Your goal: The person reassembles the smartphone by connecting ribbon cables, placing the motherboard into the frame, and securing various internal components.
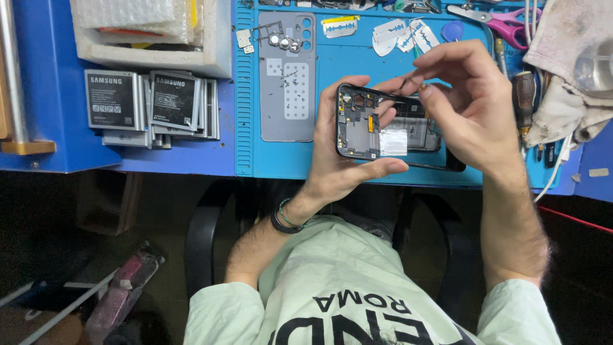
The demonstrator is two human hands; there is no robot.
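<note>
An opened smartphone [370, 128] with its back cover off shows its black circuit boards and a silver label. My left hand [338, 172] grips it from below, thumb along the near edge and fingers over the far edge. My right hand [469, 105] hovers over the phone's right half, thumb and forefinger pinched together at the upper edge on something too small to make out. The phone is held just above a blue work mat [268, 166].
A grey phone back cover [287, 76] lies on the mat to the left. Several phone batteries [150, 105] are stacked further left beside a white foam box [153, 54]. Razor blades [396, 32], pink-handled scissors [504, 22], a screwdriver and a cloth [568, 57] lie at the back and right.
</note>
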